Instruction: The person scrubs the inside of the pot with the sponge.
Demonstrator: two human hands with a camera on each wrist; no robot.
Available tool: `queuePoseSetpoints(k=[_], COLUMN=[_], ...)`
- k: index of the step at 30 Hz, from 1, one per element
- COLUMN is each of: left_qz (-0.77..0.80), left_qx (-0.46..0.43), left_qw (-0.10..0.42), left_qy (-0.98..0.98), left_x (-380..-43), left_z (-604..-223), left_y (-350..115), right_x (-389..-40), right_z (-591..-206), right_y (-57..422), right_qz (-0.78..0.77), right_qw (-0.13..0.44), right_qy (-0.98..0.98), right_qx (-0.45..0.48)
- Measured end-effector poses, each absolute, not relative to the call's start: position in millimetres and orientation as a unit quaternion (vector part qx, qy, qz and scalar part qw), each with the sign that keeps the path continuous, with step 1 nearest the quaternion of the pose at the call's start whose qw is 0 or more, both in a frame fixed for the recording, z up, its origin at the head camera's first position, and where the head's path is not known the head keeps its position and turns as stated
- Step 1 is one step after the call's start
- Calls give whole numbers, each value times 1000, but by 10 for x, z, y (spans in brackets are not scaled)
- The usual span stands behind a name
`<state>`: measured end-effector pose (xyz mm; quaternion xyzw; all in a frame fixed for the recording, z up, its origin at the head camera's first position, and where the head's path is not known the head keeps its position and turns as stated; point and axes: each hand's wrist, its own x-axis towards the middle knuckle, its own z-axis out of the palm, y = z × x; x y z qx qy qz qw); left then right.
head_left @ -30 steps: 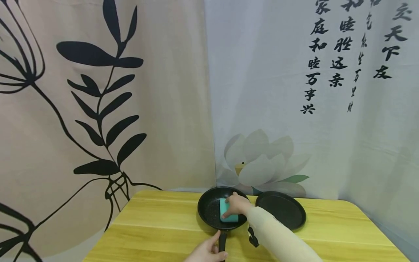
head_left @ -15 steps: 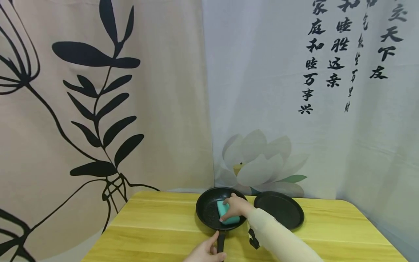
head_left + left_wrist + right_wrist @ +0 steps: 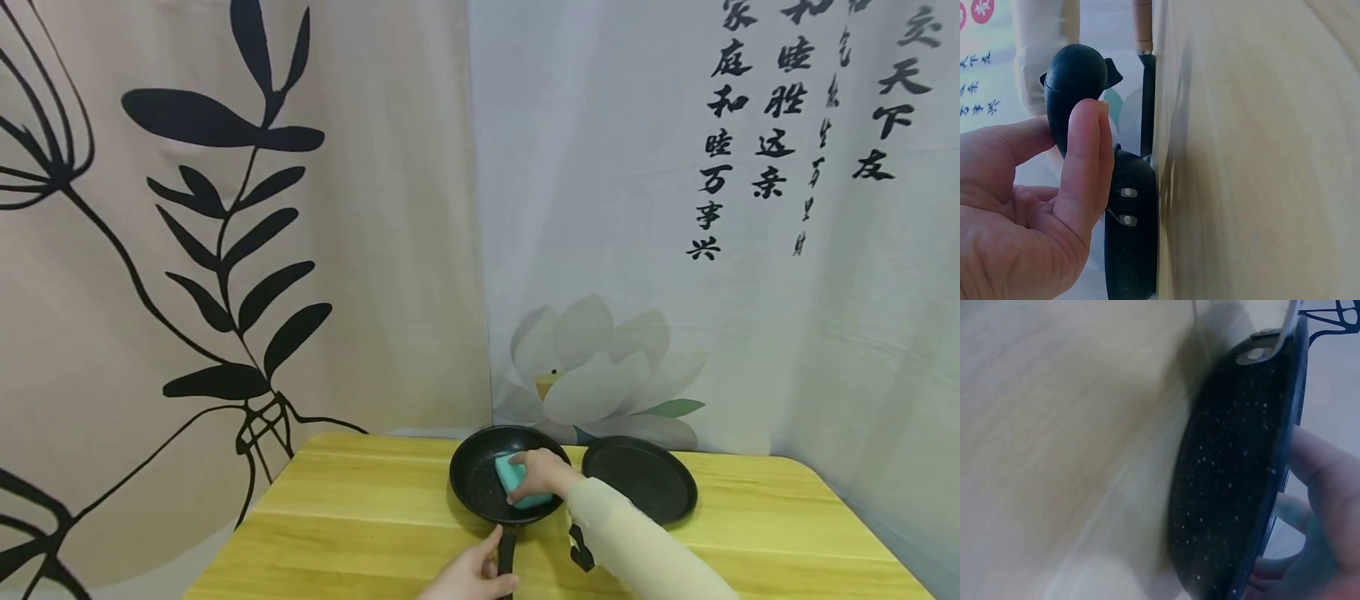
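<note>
A black speckled frying pan [image 3: 467, 479] sits on the table, its handle [image 3: 507, 550] toward me. My left hand [image 3: 467, 575] holds that handle between thumb and fingers; the left wrist view shows the rounded handle end [image 3: 1077, 72] above the fingertips. My right hand [image 3: 551, 473] reaches in over the pan's right rim and grips a teal sponge [image 3: 510, 473] against the inside. In the right wrist view the pan's outer wall [image 3: 1229, 469] hides the sponge and the fingertips of the right hand [image 3: 1329, 519].
A flat black griddle pan [image 3: 645, 479] lies just right of the frying pan, partly behind my right sleeve [image 3: 637, 542]. A wood-coloured handle [image 3: 1143, 28] shows in the left wrist view. The yellow wooden table [image 3: 360, 508] ends at a printed curtain [image 3: 405, 250].
The sponge has turned and shifted slightly within the pan, with my right hand moving a little along with it. My left hand keeps its hold on the handle.
</note>
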<state>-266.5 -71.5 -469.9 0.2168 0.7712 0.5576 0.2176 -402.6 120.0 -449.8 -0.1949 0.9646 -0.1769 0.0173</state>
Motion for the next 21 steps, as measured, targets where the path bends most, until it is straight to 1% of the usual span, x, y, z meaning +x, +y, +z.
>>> queuePoseSetpoints(k=[3,5,10,11,13,17,18,21], left_qz=[554,558,576,576,581,567,564,541], left_qx=[214,209,205,203,199,190,195,211], left_qw=[213,216,228,226,218,206,207,214], left_qy=[776,773,758,759,758,774,776,785], left_x=[-2687,-2744,-3117,-3122,-3016,-2663,-2638,-2705], left_z=[-4722,-4812,-5401,-5415,-5273,-4726,-4676,-4734], left_y=[-717,-718,-747,-743,-726,-671,-675,-701], right_x=[-4044,-4059,-4107,-4121,-4136,-4143,-4140,-4148], right_z=[-4478,-4475,-4439,-4426,-4392,-4295,-4267,-4197], right_y=[1225,1249,1306,1315,1327,1358,1364,1401], right_qz=[-178,-175,-181,-188,-197,-216,-220,-226], right_qw=[24,26,24,25,28,26,25,19], right_qy=[963,962,959,958,957,954,954,953], right_qx=[-201,-207,-216,-215,-212,-204,-202,-199])
